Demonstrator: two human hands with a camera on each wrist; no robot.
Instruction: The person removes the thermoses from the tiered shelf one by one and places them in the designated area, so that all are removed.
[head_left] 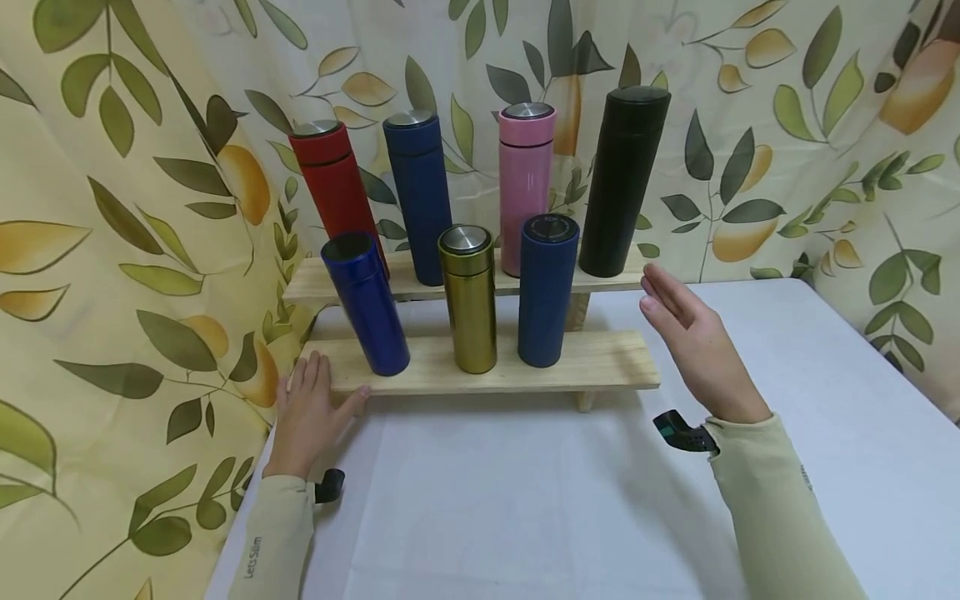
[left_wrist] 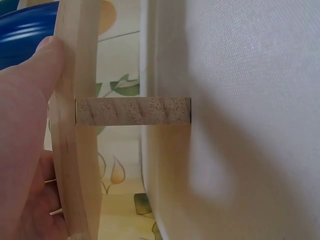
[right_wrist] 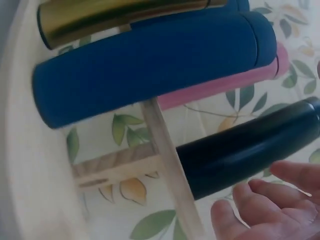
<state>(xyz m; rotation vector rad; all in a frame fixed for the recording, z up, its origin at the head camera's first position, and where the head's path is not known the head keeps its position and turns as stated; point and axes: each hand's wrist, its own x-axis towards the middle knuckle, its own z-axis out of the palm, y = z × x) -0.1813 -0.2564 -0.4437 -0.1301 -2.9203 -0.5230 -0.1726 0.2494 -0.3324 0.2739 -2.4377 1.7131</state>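
Observation:
My left hand (head_left: pixel 307 414) rests on the left end of the front wooden shelf (head_left: pixel 607 360), thumb along its front edge beside a glossy blue thermos flask (head_left: pixel 367 304). A gold flask (head_left: pixel 470 300) and a matte blue flask (head_left: pixel 549 292) stand on the same board. Behind them, the rear shelf (head_left: pixel 412 283) bears a red flask (head_left: pixel 333 179), a dark blue flask (head_left: pixel 418 196), a pink flask (head_left: pixel 525 183) and a tall black flask (head_left: pixel 626 183). Off the right end, my right hand (head_left: pixel 701 354) is raised with extended fingers, apart from the black flask, holding nothing.
The two-step wooden stand is on a table with a white cloth (head_left: pixel 480 500). A leaf-patterned curtain (head_left: pixel 750 158) hangs behind and along the left side. A wooden support (left_wrist: pixel 135 111) under the front board shows in the left wrist view.

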